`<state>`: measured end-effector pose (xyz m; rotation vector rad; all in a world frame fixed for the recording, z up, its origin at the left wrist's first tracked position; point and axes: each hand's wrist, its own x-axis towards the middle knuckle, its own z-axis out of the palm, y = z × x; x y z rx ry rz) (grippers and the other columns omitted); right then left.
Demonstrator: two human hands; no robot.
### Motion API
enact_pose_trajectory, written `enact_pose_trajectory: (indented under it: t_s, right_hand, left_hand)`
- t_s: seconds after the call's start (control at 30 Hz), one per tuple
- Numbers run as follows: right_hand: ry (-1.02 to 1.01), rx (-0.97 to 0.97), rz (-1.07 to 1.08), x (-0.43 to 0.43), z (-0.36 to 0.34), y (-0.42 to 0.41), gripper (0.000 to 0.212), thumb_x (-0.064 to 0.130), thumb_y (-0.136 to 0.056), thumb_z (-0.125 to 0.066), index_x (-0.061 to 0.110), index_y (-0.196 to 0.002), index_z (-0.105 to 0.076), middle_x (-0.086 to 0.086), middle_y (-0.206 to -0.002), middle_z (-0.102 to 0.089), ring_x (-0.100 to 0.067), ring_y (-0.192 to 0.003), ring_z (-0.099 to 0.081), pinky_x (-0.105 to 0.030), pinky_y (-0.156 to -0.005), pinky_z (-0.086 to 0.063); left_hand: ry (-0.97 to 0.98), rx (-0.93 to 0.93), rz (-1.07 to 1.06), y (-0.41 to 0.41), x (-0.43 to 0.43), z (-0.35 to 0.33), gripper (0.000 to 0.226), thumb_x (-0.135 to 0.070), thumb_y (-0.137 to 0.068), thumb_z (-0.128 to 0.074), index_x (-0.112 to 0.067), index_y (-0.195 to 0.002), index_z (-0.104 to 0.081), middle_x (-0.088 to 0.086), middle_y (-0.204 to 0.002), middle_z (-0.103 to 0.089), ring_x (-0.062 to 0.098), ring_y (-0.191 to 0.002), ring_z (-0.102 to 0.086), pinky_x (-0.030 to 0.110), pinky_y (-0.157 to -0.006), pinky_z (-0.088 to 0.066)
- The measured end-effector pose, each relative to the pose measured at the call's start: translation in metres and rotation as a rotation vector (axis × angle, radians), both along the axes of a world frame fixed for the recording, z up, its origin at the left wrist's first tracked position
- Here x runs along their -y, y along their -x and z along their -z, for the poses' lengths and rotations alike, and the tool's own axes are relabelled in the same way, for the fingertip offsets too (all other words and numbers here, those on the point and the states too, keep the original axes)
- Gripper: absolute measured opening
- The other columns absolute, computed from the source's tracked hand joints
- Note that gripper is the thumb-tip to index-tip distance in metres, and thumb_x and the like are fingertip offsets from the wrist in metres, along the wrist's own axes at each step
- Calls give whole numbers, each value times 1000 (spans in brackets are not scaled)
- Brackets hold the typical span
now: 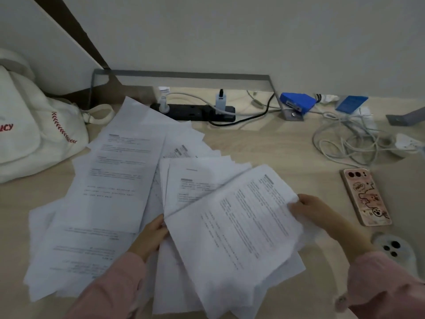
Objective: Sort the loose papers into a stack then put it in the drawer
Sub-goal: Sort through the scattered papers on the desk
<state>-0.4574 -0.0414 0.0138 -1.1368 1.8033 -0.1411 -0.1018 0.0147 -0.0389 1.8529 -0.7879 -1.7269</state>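
Looking at the papers first: where are they?

Most of the loose papers [115, 180] lie fanned over the left half of the desk [276, 153], overlapping at odd angles. A smaller bundle [241, 222] is lifted just above them, nearer the person.

Who has hold of that bundle?

Both hands do. The left hand [149, 236] has its fingers curled round the near-left corner, thumb on top. The right hand [315, 210] pinches the far-right edge, where the paper crumples a little.

Why hold it like that?

My guess is that a grip at opposite ends keeps the sheets taut and together, so they can be squared up while the rest wait to be collected.

Which way does it point?

Its long axis seems to run on a slant, from the left hand up toward the far right. The heading looks to sit at the right hand's end, so the print reads sideways to the person. The big sheet in the spread points away instead, leaning slightly right.

And around that?

A phone [365, 196] in a pink case lies just beyond the right hand, apart from the sheets. A white bag [34, 134] stands at far left, and a power strip [193, 111] and tangled cables [345, 139] lie by the wall.

The drawer?

Not in view.
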Motion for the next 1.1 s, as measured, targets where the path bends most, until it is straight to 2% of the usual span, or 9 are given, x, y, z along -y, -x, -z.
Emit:
enact_pose_trajectory:
  t_s: [0.1,0.23,0.33,0.43,0.53,0.67,0.77,0.9,1.1]
  right_hand:
    - [-18,-289,-256,16,1,-21,21,20,-91,-49,9,-73,-46,-4,-77,-50,-22,-74,-48,-29,-59,-33]
    - [125,-388,-430,34,5,-59,11,18,-93,-42,9,-87,-41,-3,-73,-47,-28,-80,-51,-30,-63,-31]
    - [339,-380,-460,43,6,-94,18,12,-92,-39,7,-106,-50,-13,-85,-59,-30,-80,-55,-29,-60,-33]
    - [525,-298,-443,45,10,-120,38,7,-89,-43,14,-127,-47,-14,-102,-62,-27,-88,-54,-32,-67,-42]
    - [648,-257,-362,43,18,-126,51,9,-86,-56,11,-135,-42,-12,-130,-52,-30,-118,-45,-35,-99,-36]
    - [397,-60,142,34,27,-107,73,24,-81,-68,10,-142,-29,-14,-147,-32,-30,-134,-32,-39,-107,-29]
    - [186,258,374,14,23,-94,79,28,-82,-67,16,-145,-21,-7,-145,-36,-24,-125,-44,-35,-99,-38]
    - [41,780,347,-5,10,-94,48,24,-84,-60,22,-130,-48,2,-124,-64,-17,-105,-66,-28,-79,-54]
    - [334,764,323,3,-36,-98,33,2,-86,-51,12,-116,-62,-2,-111,-71,-19,-99,-67,-23,-70,-56]
  left_hand:
    - [-39,-63,-35,-5,0,2,29,-9,-92,-53,-20,-118,-58,6,-118,-64,25,-106,-60,40,-96,-47]
    - [-20,-78,-93,2,2,-3,11,-19,-91,-55,-28,-93,-62,-5,-93,-66,14,-85,-62,25,-72,-50]
    - [33,-81,-43,9,2,-9,14,-21,-87,-61,-27,-101,-60,-12,-93,-64,5,-85,-61,13,-63,-51]
    - [73,-42,-20,13,3,-7,32,-15,-87,-61,-24,-117,-51,-14,-99,-60,4,-90,-58,15,-77,-49]
    - [110,-11,-21,15,4,-8,33,-9,-90,-55,-27,-118,-50,-11,-104,-60,9,-97,-57,25,-92,-44]
    - [187,3,-27,11,7,-21,29,-10,-91,-53,-35,-108,-54,-18,-105,-61,-1,-99,-57,22,-93,-45]
    - [226,-7,-31,4,10,-35,41,-23,-90,-57,-24,-131,-49,-7,-128,-58,10,-120,-52,38,-110,-37]
    - [343,-77,-55,4,19,-57,42,-15,-90,-56,-21,-131,-50,-7,-128,-60,8,-119,-54,32,-107,-39]
    - [532,-90,-116,8,34,-99,36,-2,-88,-54,-34,-103,-61,-24,-95,-72,-5,-93,-65,10,-77,-50]
